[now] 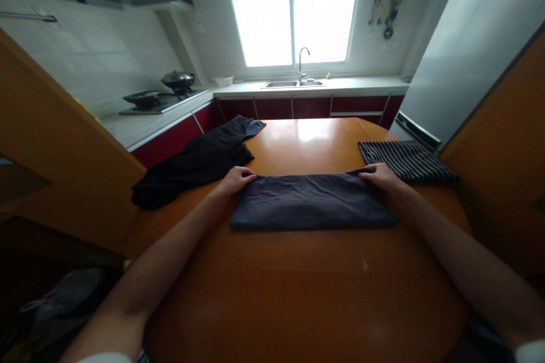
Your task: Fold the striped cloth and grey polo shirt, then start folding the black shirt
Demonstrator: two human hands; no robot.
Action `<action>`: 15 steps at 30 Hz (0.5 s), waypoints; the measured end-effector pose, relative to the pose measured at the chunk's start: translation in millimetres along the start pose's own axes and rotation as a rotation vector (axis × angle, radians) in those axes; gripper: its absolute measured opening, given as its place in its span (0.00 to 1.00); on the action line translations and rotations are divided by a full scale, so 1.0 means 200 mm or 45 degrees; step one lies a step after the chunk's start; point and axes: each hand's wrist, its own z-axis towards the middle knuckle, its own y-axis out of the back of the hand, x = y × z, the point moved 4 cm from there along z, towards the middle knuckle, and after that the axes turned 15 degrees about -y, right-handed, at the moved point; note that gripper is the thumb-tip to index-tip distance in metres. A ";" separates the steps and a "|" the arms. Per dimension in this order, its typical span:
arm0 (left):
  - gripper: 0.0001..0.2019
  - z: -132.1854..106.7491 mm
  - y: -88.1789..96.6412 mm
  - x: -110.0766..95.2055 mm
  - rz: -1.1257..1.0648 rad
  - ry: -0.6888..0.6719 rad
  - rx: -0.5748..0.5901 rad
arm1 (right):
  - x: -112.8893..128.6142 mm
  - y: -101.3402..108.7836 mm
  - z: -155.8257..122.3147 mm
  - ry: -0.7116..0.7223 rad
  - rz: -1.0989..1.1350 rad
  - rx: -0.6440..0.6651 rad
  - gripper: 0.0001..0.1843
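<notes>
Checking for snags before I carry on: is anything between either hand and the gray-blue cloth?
Nothing visible is. The left hand and right hand already pinch the far corners of the gray-blue cloth. The black garment and striped cloth lie off to either side, not on it.

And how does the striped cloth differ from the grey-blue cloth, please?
The striped cloth has pale stripes on black; the grey-blue cloth is plain. The left hand and right hand pinch the grey-blue cloth's far corners; no hand holds the striped cloth. Both rest on the table.
</notes>
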 end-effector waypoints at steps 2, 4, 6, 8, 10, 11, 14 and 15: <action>0.29 0.00 -0.03 0.05 0.039 -0.029 -0.031 | -0.04 0.00 0.03 0.028 -0.019 -0.007 0.08; 0.29 0.00 -0.03 0.07 0.051 -0.061 -0.057 | -0.07 0.01 0.05 0.040 0.013 0.016 0.08; 0.28 0.00 -0.02 0.09 0.060 -0.086 -0.100 | -0.07 0.02 0.06 0.062 0.040 0.009 0.08; 0.26 0.01 -0.03 0.11 0.093 -0.092 -0.145 | -0.07 0.03 0.06 0.097 -0.047 -0.066 0.08; 0.23 0.02 -0.03 0.14 0.166 -0.064 -0.167 | -0.06 0.02 0.05 0.133 -0.252 -0.179 0.09; 0.22 0.02 -0.03 0.15 0.216 -0.043 -0.176 | -0.06 0.02 0.04 0.154 -0.371 -0.245 0.09; 0.21 0.02 -0.02 0.10 0.448 -0.061 -0.263 | -0.02 -0.02 -0.05 0.261 -0.682 -0.520 0.15; 0.22 0.02 -0.04 0.04 0.518 -0.116 -0.274 | 0.00 -0.05 -0.09 0.327 -0.747 -0.616 0.17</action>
